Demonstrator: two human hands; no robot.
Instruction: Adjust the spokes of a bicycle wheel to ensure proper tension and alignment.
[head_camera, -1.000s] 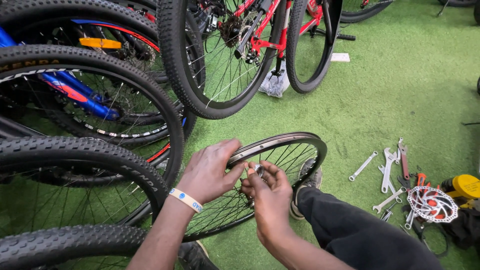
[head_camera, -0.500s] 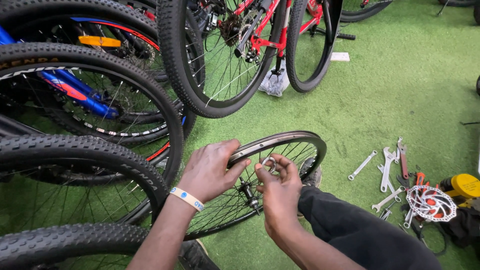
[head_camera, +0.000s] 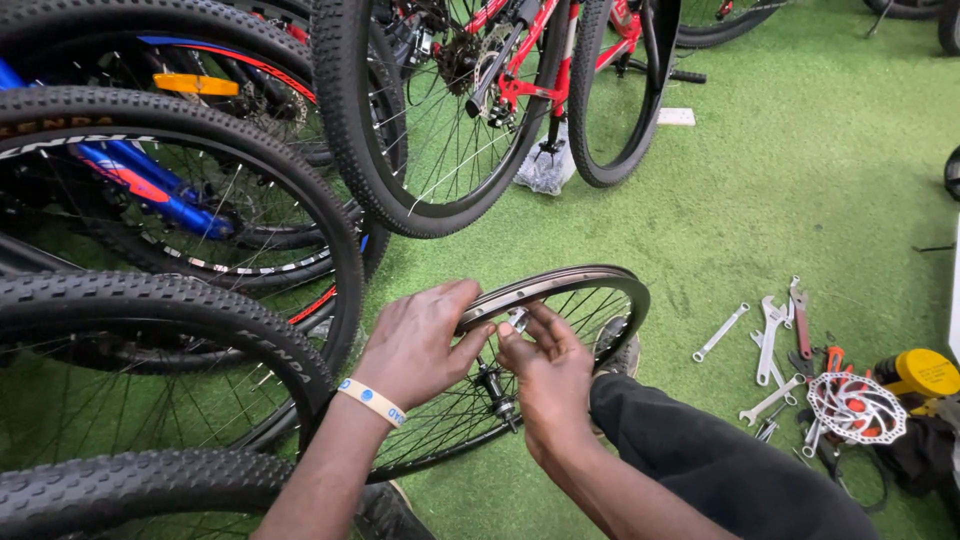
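We are holding a bare bicycle wheel rim (head_camera: 560, 283), tyreless and standing on edge on the green artificial turf (head_camera: 790, 200), its hub (head_camera: 494, 385) and spokes facing us. Our left hand (head_camera: 420, 345) is curling partly closed over the top of the rim, fingers draped on it, steadying it. Our right hand (head_camera: 548, 370) is pinching a small silvery metal part (head_camera: 518, 320) between thumb and fingertips, right against the rim's edge; what the part is, we cannot tell. Our dark-trousered leg (head_camera: 700, 460) is lying beside the wheel. To the right, well apart, spanners (head_camera: 770, 340), a brake disc rotor (head_camera: 856, 407) and a yellow container (head_camera: 918, 372) are lying on the turf, and knobbly-tyred bicycles (head_camera: 440, 110) are crowding in from the left. As we judge it, the small part is the weak point: a pinch that light could be slipping, and the piece could be dropping among the spokes or into the turf pile. The rim is also resting only on its edge, so a slackening left hand could be letting it roll or tip.
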